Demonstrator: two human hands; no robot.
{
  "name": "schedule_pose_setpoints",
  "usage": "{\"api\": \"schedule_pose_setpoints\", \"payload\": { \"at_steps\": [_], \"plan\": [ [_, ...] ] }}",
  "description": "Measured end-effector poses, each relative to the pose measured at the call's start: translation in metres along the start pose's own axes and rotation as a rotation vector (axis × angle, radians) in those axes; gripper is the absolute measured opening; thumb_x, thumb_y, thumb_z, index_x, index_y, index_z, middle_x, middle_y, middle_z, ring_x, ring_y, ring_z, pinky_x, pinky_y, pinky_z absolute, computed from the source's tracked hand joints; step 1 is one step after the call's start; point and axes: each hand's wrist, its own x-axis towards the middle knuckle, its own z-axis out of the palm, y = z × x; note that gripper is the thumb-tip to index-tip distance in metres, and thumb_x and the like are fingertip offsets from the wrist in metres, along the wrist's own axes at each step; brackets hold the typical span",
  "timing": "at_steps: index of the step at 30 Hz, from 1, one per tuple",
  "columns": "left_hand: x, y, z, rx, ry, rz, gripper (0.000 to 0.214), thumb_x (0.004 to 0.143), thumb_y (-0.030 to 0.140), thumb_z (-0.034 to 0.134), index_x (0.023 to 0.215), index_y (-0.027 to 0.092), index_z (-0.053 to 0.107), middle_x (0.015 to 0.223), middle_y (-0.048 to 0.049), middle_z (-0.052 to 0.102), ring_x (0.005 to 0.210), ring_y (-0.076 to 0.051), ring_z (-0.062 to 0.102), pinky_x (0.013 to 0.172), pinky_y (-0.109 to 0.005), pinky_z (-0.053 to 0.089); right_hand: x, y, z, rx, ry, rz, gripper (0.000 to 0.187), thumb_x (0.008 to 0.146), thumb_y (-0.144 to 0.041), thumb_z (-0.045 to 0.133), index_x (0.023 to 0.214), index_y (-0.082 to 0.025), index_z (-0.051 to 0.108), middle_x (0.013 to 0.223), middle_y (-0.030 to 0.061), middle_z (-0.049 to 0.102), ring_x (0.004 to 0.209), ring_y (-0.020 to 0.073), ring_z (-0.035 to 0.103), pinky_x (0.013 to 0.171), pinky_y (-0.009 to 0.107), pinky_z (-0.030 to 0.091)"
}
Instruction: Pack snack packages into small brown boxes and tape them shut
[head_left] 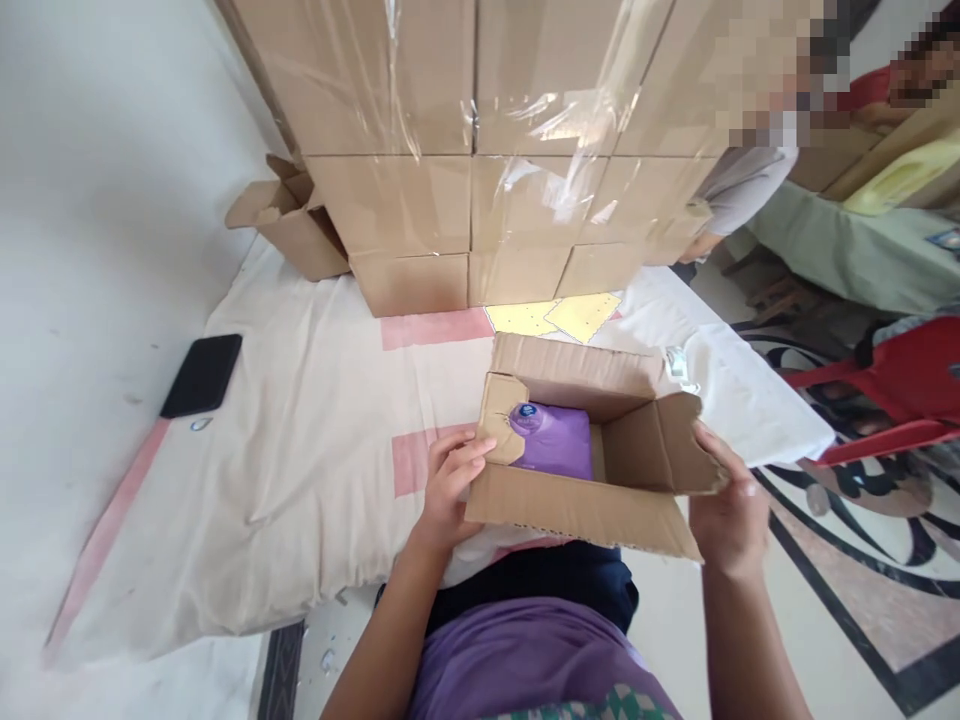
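An open cardboard box (637, 450) is between my hands at the table's front edge, its flaps spread outward. Inside, toward its left end, lies a purple pack (559, 445) with a round, clear-looking part and a blue label on top. My left hand (454, 485) grips the box's left end, fingers over the left flap. My right hand (727, 500) holds the right end by its flap, with the thumb near the flap's edge. The undersides of both hands are partly hidden by the cardboard.
Behind the box stands a wall of taped cardboard boxes (420, 205). A smaller open box (300, 230) stands left of it. Two yellow sheets (585, 315) lie before the stack. A black flat device (202, 375) rests at left on the cloth-covered table (300, 450). Another person's sleeve (750, 185) shows at right, near a red chair (907, 390).
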Motion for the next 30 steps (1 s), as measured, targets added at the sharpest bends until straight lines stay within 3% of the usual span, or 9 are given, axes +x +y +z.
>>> {"api": "schedule_pose_setpoints", "payload": {
  "at_steps": [5,8,11,14,17,21,24,26,30],
  "plan": [
    [0.004,0.006,0.003,0.062,0.086,0.013,0.042,0.099,0.052,0.049,0.132,0.027,0.057,0.112,-0.0104,0.076,0.111,-0.028,0.063,0.089,-0.048,0.055,0.018,-0.011,0.019,0.155,-0.325,-0.146,0.08,0.098,-0.073,0.012,0.114,-0.032,0.078,0.126,0.0044,0.072,0.154,0.0358,0.028,0.129,0.059,0.011],
    [0.01,0.014,0.01,0.077,0.195,-0.1,0.03,0.098,0.037,0.056,0.126,0.026,0.063,0.099,-0.0068,0.077,0.103,-0.025,0.065,0.089,-0.044,0.054,0.022,-0.007,0.022,0.223,-0.218,-0.153,0.086,0.095,-0.077,0.006,0.121,-0.03,0.074,0.129,0.0051,0.071,0.151,0.0361,0.032,0.129,0.059,0.011],
    [0.022,0.023,0.017,-0.025,0.32,-0.381,0.05,0.093,0.022,0.064,0.14,0.031,0.05,0.128,-0.0078,0.068,0.108,-0.02,0.067,0.092,-0.038,0.053,0.018,0.001,0.028,0.27,-0.095,-0.111,0.054,0.102,-0.059,0.032,0.138,-0.032,0.062,0.147,0.0011,0.059,0.152,0.033,0.033,0.129,0.057,0.013],
    [0.036,0.023,0.016,-0.295,0.19,-0.669,0.07,0.093,0.023,0.058,0.154,0.039,0.027,0.162,-0.011,0.037,0.137,-0.024,0.054,0.102,-0.039,0.05,0.021,0.007,0.031,0.334,-0.112,-0.014,0.059,0.097,-0.039,0.048,0.155,-0.035,0.041,0.165,-0.0026,0.035,0.155,0.0304,0.025,0.129,0.055,0.015],
    [0.048,0.011,0.007,-0.495,-0.025,-0.761,0.082,0.089,0.026,0.055,0.159,0.042,0.014,0.169,-0.0067,0.025,0.152,-0.027,0.034,0.112,-0.042,0.045,0.033,0.011,0.033,0.455,-0.166,0.044,0.076,0.091,-0.029,0.051,0.161,-0.041,0.023,0.169,-0.0054,0.025,0.155,0.0284,0.026,0.125,0.055,0.025],
    [0.057,-0.006,-0.006,-0.498,-0.162,-0.634,0.09,0.083,0.034,0.06,0.16,0.04,0.013,0.164,-0.0084,0.034,0.146,-0.031,0.042,0.108,-0.049,0.049,0.049,0.011,0.037,0.433,-0.014,-0.021,0.065,0.091,-0.031,0.054,0.154,-0.037,0.039,0.149,0.003,0.057,0.144,0.0296,0.046,0.118,0.055,0.037],
    [0.061,-0.009,-0.014,-0.262,-0.308,-0.423,0.044,0.092,0.038,0.056,0.136,0.032,0.059,0.135,-0.0092,0.057,0.147,-0.035,0.037,0.117,-0.059,0.036,0.052,0.01,0.039,0.25,0.039,-0.103,0.036,0.096,-0.041,0.051,0.128,-0.03,0.065,0.111,0.007,0.077,0.138,0.0326,0.052,0.117,0.057,0.035],
    [0.063,-0.004,-0.02,-0.064,-0.434,-0.311,0.03,0.098,0.039,0.052,0.12,0.03,0.07,0.127,-0.0095,0.059,0.149,-0.036,0.032,0.12,-0.062,0.028,0.05,0.01,0.038,0.13,0.004,-0.152,0.033,0.097,-0.045,0.049,0.116,-0.029,0.07,0.1,0.0071,0.079,0.138,0.0342,0.051,0.117,0.059,0.032],
    [0.071,0.01,-0.028,0.204,-0.603,-0.186,0.063,0.089,0.064,0.061,0.141,0.03,0.055,0.132,-0.0121,0.057,0.149,-0.041,0.029,0.118,-0.065,0.027,0.046,0.012,0.037,0.092,-0.03,-0.19,0.033,0.099,-0.046,0.048,0.119,-0.029,0.068,0.111,0.0067,0.076,0.14,0.0332,0.049,0.116,0.057,0.034]
  ]
}}
